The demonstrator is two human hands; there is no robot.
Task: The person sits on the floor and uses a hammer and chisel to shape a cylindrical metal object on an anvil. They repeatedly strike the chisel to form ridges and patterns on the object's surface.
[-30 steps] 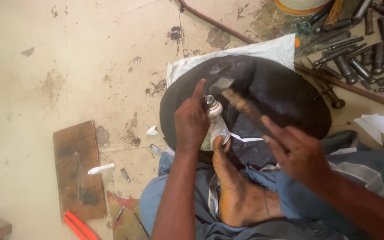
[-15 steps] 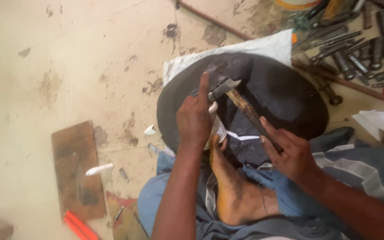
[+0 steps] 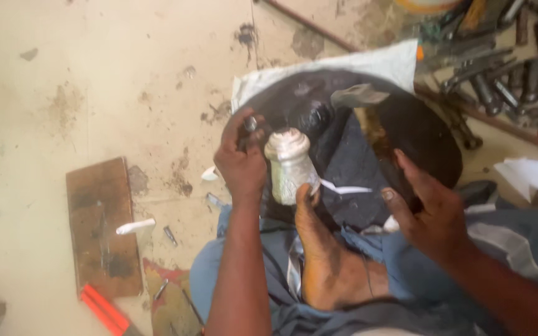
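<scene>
Left hand (image 3: 241, 163) curled closed, right hand (image 3: 434, 208) gripping, both forearms extended.

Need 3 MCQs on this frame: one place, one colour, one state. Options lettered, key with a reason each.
1. Where does the brown board lie?
A. on the floor, to the person's left
B. on the dark disc
C. among the tools

2. Colour of the small embossed vessel?
A. red
B. silvery
C. green

3. What does the left hand do?
A. hangs free
B. lifts the board
C. grips beside the vessel

Key: A, the board lies flat on the pale floor; B, its metal gleams grey-white; C, the fingers close against the vessel on the dark disc, the bare foot touching its base.
</scene>
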